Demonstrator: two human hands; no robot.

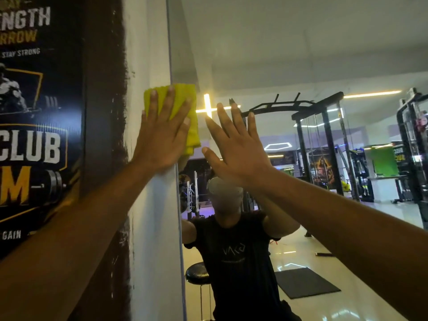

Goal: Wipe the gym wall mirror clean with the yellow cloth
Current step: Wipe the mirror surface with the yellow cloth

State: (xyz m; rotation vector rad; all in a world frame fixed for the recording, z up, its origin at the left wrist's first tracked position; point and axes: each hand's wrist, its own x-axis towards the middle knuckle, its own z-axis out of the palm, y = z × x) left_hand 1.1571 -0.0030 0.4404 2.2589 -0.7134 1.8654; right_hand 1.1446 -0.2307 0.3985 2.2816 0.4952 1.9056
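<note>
While the left hand (159,137) presses flat with its fingers spread on the yellow cloth (183,105), the cloth sits folded right at the mirror's left edge, partly over the pale wall strip (152,205) beside the glass. On the wall mirror (266,54) itself, the right hand (236,149) is raised with its fingers straight and spread, holding nothing; whether the palm touches the glass cannot be told. Left of the strip the wall is dark brown, and a gym poster (34,135) with white and yellow lettering hangs there behind the left forearm. Reflected in the mirror are the person in a black shirt, a round black stool (196,273), a black floor mat (303,282) on glossy tiles, a black pull-up rack (324,117) and more machines at the far right, with lit strip lights on the ceiling.
</note>
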